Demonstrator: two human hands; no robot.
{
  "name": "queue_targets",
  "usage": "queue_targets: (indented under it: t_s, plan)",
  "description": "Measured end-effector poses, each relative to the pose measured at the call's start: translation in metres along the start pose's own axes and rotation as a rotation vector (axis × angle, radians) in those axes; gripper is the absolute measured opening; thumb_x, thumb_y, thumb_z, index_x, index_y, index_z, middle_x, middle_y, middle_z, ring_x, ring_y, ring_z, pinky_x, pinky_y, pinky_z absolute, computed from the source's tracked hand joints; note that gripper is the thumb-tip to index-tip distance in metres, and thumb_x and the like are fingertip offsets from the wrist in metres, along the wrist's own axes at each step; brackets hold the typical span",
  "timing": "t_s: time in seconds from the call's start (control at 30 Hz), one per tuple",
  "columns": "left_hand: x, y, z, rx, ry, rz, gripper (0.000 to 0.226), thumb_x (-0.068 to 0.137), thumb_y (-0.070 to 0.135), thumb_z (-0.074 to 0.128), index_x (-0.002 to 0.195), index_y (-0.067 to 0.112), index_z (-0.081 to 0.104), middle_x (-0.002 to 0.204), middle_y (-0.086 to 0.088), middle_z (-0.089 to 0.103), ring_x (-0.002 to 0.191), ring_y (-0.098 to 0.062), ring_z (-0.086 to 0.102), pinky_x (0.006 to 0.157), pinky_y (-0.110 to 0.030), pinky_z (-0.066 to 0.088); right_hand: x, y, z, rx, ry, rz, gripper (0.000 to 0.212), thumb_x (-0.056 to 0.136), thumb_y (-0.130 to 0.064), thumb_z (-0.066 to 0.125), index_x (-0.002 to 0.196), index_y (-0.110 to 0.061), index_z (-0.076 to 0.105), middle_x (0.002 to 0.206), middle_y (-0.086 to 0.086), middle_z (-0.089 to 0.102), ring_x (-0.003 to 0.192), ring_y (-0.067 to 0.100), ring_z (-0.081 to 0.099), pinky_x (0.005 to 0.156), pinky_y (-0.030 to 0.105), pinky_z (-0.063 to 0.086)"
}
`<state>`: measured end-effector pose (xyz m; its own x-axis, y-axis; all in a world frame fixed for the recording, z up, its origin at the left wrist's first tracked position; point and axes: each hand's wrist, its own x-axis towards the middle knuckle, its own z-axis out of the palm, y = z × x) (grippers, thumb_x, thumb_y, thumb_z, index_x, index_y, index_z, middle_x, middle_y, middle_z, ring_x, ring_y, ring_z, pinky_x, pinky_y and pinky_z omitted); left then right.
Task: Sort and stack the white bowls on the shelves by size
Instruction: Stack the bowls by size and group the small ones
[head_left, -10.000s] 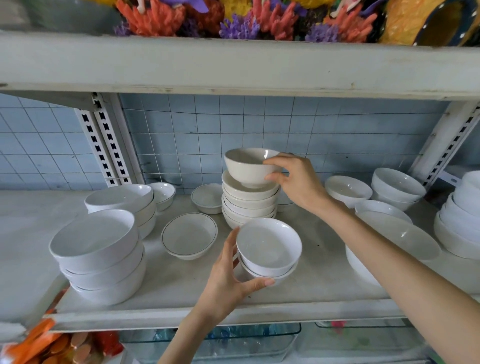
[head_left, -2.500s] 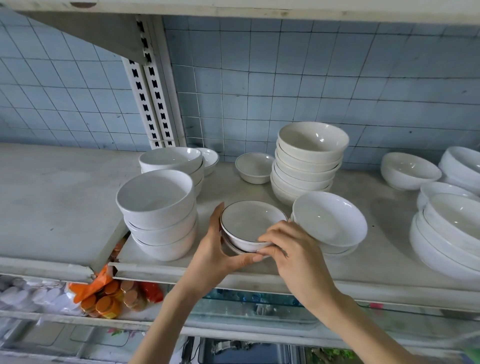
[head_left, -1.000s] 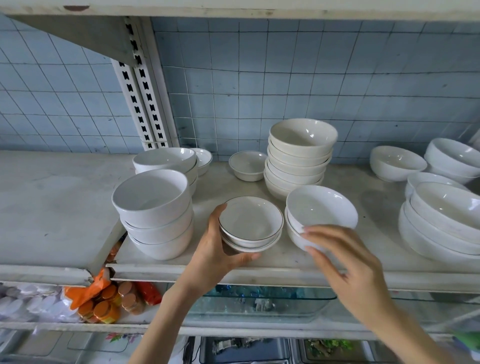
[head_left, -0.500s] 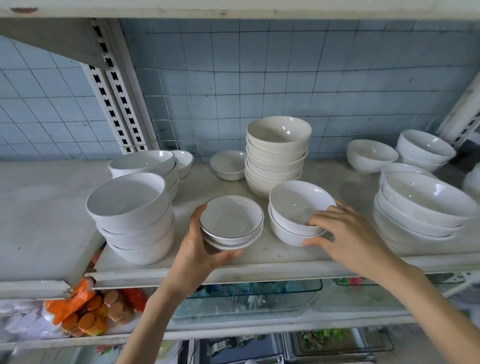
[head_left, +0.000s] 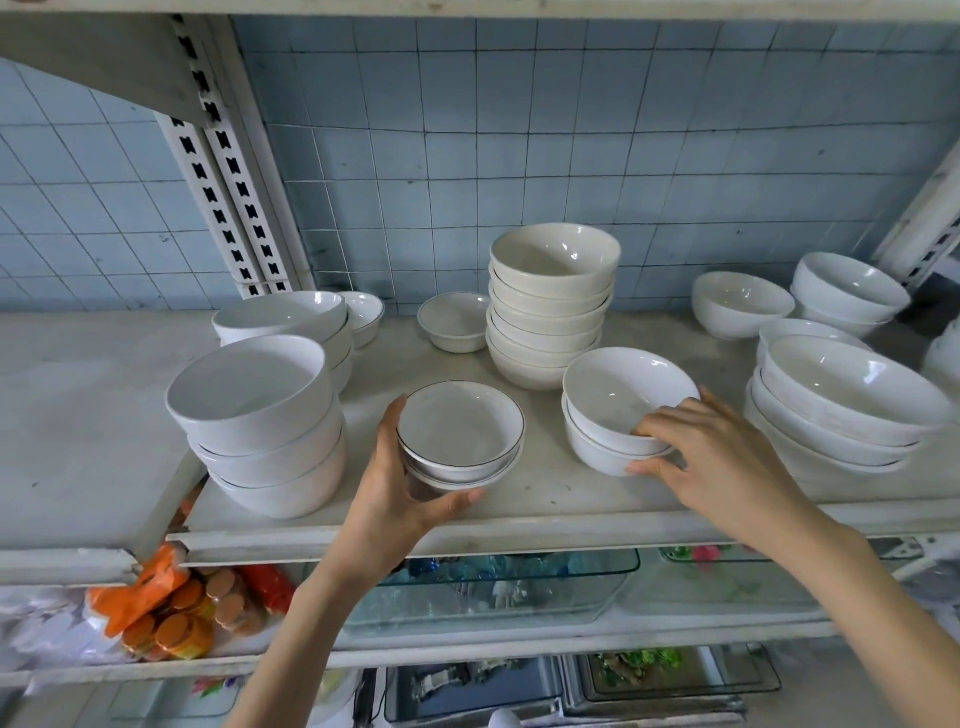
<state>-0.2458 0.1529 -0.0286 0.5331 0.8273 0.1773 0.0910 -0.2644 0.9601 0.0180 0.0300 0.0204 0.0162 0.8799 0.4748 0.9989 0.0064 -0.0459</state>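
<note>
Two stacked dark-rimmed bowls (head_left: 462, 431) sit at shelf (head_left: 545, 501) front, my left grip (head_left: 400, 499) curled round them; right grip (head_left: 711, 457) holds the white bowl pair (head_left: 618, 400) just beside, fingers on rim, thumb low on side.

Near the front edge of the shelf (head_left: 545, 499) sit a nested dark-rimmed shallow pair (head_left: 460, 441) and a deeper white pair (head_left: 618, 415), upright, with a tall cream stack (head_left: 550, 306) behind and a three-bowl stack (head_left: 260, 421) to the left.
</note>
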Motion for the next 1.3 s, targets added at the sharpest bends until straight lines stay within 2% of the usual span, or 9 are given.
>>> queue_targets:
  t_s: [0.1,0.2,0.37,0.47,0.63,0.83,1.07,1.2,1.3]
  plan:
    - [-0.002,0.001,0.002,0.069,0.029,0.01,0.112,0.056,0.055,0.08,0.145,0.022,0.019,0.144,0.007,0.037,0.132,0.003,0.035,0.107,-0.016,0.035,-0.001,-0.001,-0.002,0.078,-0.074,0.064,0.023,0.066,-0.023,0.084,0.073,-0.018,0.063,0.071,-0.008,0.061,0.076,0.014,0.05,0.076,0.027,0.037]
    - [-0.01,0.007,0.01,0.334,0.139,0.124,0.114,0.063,0.08,0.058,0.148,0.026,0.005,0.153,0.01,0.003,0.139,0.014,0.0,0.107,0.0,0.008,-0.005,-0.001,-0.004,0.243,-0.095,0.157,0.036,0.071,-0.032,0.078,0.105,-0.027,0.065,0.117,-0.018,0.053,0.112,0.01,0.045,0.082,0.026,0.036]
    - [-0.013,0.03,0.043,0.495,0.234,0.516,0.081,0.091,0.049,0.052,0.147,0.004,0.015,0.156,-0.014,0.008,0.147,-0.013,0.006,0.117,-0.019,0.009,-0.01,-0.001,0.004,0.463,-0.05,0.285,0.079,0.065,-0.048,0.069,0.135,-0.031,0.039,0.146,-0.014,0.02,0.131,-0.008,0.017,0.104,0.009,0.016]
    - [-0.01,0.046,0.071,0.356,0.087,0.537,0.073,0.091,0.037,0.056,0.146,0.005,0.02,0.154,-0.006,0.017,0.146,-0.011,0.014,0.116,-0.019,0.014,-0.012,0.002,0.011,0.636,-0.042,0.393,0.092,0.063,-0.047,0.074,0.14,-0.036,0.024,0.151,-0.012,0.012,0.134,-0.012,0.012,0.105,0.004,0.013]
    - [0.012,0.047,0.105,0.188,-0.132,0.211,0.087,0.084,0.057,0.053,0.146,0.029,-0.001,0.158,0.005,0.005,0.146,-0.006,0.005,0.12,-0.026,0.011,-0.015,0.009,0.011,1.003,-0.067,0.509,0.095,0.059,-0.034,0.078,0.133,-0.048,0.02,0.137,-0.027,0.035,0.12,-0.015,0.042,0.092,0.003,0.037]
    - [0.037,0.026,0.116,-0.143,-0.313,-0.025,0.086,0.08,0.048,0.061,0.148,0.023,0.014,0.146,0.01,0.038,0.137,-0.005,0.036,0.116,-0.041,0.029,-0.015,0.017,0.02,1.177,-0.059,0.534,0.095,0.061,-0.015,0.077,0.134,-0.044,0.024,0.134,-0.019,0.042,0.118,-0.007,0.048,0.084,0.012,0.047]
    - [0.044,0.023,0.114,-0.173,-0.258,-0.03,0.082,0.08,0.011,0.075,0.142,0.026,0.025,0.135,0.014,0.047,0.125,0.003,0.047,0.102,-0.018,0.04,-0.015,0.021,0.021,1.206,-0.052,0.505,0.095,0.057,-0.01,0.08,0.128,-0.05,0.03,0.132,-0.019,0.045,0.114,-0.01,0.052,0.081,0.014,0.049]
    - [0.043,0.029,0.112,-0.16,-0.24,0.003,0.086,0.076,0.007,0.076,0.144,0.023,0.026,0.135,0.014,0.048,0.125,0.0,0.048,0.103,-0.02,0.041,-0.014,0.019,0.021,1.218,0.026,0.509,0.094,0.054,-0.002,0.08,0.125,-0.046,0.037,0.126,-0.016,0.051,0.108,-0.007,0.057,0.077,0.013,0.05]
    - [0.037,0.047,0.108,-0.141,-0.219,0.047,0.089,0.073,0.012,0.078,0.144,0.024,0.026,0.133,0.018,0.049,0.123,0.002,0.05,0.098,-0.015,0.042,-0.013,0.017,0.011,1.241,0.087,0.493,0.097,0.047,-0.024,0.09,0.126,-0.046,0.039,0.122,-0.026,0.056,0.114,0.001,0.056,0.078,0.015,0.051]
